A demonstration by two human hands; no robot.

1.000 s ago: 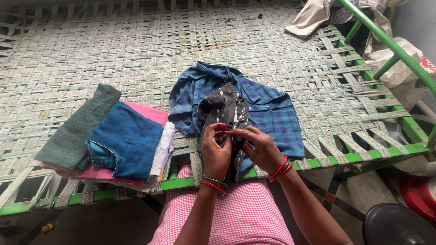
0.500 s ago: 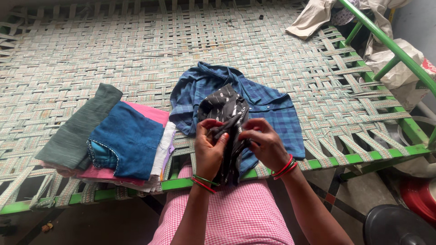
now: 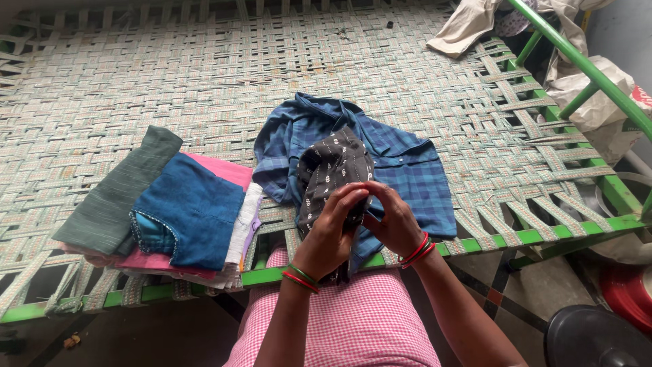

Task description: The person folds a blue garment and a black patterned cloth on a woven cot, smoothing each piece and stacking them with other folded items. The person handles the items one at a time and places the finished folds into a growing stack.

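Surface: a woven-strap bed [image 3: 204, 75] with a green frame; its near rail ran just in front of the person's lap in pink check.
Room: beige cloth [image 3: 468, 27] lay at the far right corner, a pale bag [image 3: 598, 102] hung beyond the right rail, and a dark round stool [image 3: 598, 336] stood on the floor at lower right.
Cloth: the dark patterned cloth [image 3: 333, 166] lay on a blue checked shirt [image 3: 407, 177], its lower end draped over the near rail.
Left hand [image 3: 333, 234]: its grip pinched the cloth's lower part.
Right hand [image 3: 394, 221]: touching the left, fingers closed on the same cloth.
Change: half a second before, the hands were slightly apart; they had since come together.
Edges: a folded pile [image 3: 176, 211] sat near the left of the hands.
Open room: bare webbing stretched behind the shirt.
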